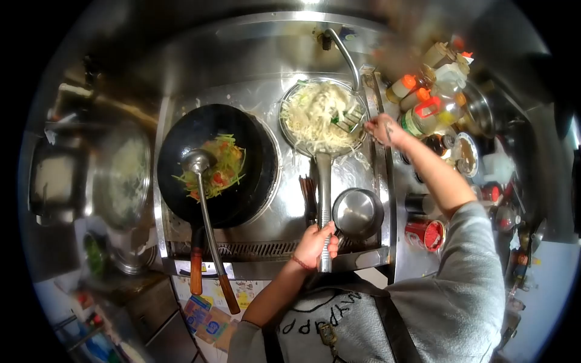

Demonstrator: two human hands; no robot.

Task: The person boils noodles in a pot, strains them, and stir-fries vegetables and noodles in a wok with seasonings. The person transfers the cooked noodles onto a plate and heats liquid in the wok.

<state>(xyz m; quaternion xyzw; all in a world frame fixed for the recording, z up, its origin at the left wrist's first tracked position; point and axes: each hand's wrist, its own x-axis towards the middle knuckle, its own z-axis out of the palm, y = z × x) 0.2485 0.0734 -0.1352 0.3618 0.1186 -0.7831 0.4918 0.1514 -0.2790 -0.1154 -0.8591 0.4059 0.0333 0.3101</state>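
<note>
With the left hand (315,245) gripping the long-handled vessel (324,181) ahead of it steadily, the right hand (386,130), closed around the pronged utensil (351,120), does best to loosen the pale strands (308,124) beside it gently, within the rim.

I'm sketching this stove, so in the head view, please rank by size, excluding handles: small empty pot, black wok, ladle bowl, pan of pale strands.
Largest to smallest:
1. Black wok
2. Pan of pale strands
3. Small empty pot
4. Ladle bowl
</note>
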